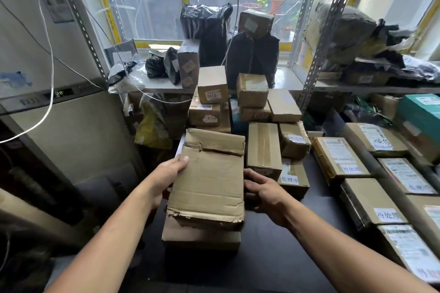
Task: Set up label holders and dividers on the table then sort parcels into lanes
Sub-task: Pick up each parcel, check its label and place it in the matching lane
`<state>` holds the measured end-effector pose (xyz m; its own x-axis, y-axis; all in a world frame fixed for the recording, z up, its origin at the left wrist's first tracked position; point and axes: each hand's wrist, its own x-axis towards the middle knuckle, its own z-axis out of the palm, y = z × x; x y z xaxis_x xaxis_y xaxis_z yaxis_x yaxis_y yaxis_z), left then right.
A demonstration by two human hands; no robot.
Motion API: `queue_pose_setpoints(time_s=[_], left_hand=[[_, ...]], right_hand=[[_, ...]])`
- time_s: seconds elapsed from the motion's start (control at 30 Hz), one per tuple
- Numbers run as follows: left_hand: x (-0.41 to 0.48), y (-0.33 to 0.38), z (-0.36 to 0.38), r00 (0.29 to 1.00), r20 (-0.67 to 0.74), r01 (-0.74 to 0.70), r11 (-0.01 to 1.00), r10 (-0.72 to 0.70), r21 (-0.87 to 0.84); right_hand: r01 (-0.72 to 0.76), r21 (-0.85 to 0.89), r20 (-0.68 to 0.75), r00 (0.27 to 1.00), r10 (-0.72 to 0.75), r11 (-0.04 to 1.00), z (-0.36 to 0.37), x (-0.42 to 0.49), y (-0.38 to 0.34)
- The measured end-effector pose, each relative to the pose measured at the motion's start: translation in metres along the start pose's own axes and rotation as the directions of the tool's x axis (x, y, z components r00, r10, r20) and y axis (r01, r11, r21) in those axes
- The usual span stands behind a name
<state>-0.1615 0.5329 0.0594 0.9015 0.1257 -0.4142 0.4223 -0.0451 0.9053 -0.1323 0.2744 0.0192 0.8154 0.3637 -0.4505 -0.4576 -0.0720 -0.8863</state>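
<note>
Item 1: worn cardboard parcel [209,181], creased, with torn near and far edges. It sits at the centre-front of the black table [273,257], on top of a flatter cardboard box [200,238].

Item 2: left hand [166,176]. It grips the parcel's left edge, thumb laid on the top face and fingers hidden beneath.

Item 3: right hand [266,191]. It lies against the parcel's right side with the fingers reaching toward the edge; whether they curl round it cannot be told.

Item 4: taped carton [263,147], just right of the parcel.

Item 5: labelled parcels [338,159], in rows along the table's right side, several bearing white handwritten tags [388,215].

Item 6: small stacked boxes [212,97], behind the parcel.

Item 7: black plastic bags [207,24], on the metal shelf [166,89] by the window.
</note>
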Motion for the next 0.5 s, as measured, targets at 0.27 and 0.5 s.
queue_pose_setpoints(time_s=[0.27, 0.5], left_hand=[[0.002, 0.026, 0.005, 0.982, -0.057, -0.186, 0.962, 0.178, -0.201], [0.004, 0.035, 0.003, 0.972, -0.155, -0.224, 0.879, 0.174, -0.42]], right_hand=[[0.148, 0.125, -0.101, 0.986, -0.136, 0.981, 0.001, -0.019, -0.044], [0.335, 0.31, -0.19, 0.939, -0.287, 0.89, -0.015, -0.033, -0.069]])
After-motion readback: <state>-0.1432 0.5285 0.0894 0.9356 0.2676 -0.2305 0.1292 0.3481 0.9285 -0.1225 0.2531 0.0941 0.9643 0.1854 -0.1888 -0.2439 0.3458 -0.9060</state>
